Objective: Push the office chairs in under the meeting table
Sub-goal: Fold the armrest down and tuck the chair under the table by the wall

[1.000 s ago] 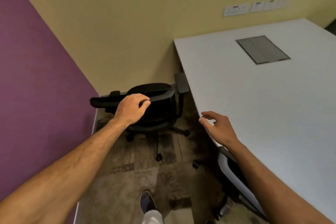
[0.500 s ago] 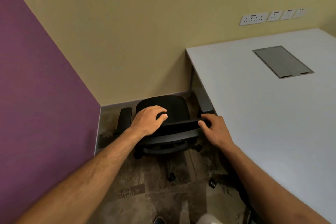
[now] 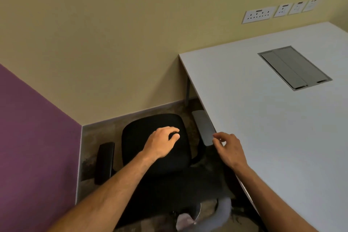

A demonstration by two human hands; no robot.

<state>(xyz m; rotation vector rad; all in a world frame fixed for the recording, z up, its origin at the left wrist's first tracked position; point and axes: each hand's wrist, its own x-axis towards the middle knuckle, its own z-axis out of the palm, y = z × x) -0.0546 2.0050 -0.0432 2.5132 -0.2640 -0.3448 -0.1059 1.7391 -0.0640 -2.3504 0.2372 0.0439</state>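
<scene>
walls: beige wall (image 3: pixel 116 30), purple wall (image 3: pixel 28 137) | wall sockets (image 3: pixel 258 16) | floor: mottled carpet (image 3: pixel 98 135)

Patterned floor (image 3: pixel 98 133) carries 1 black office chair (image 3: pixel 150 137).

From my remote station I assess this as an office meeting room. Evidence: a large white table (image 3: pixel 263 128) with a grey flip-lid cable hatch (image 3: pixel 294 68) set flush in its top, as fitted for conference power and data. A black swivel office chair (image 3: pixel 150 137) with padded armrests stands at the table's corner. A row of white wall sockets (image 3: pixel 278 11) runs along the beige wall (image 3: pixel 131 34) just above table height. The adjoining wall (image 3: pixel 33 137) is painted purple. The floor (image 3: pixel 98 133) carries patterned brown carpet with a grey skirting strip.
</scene>
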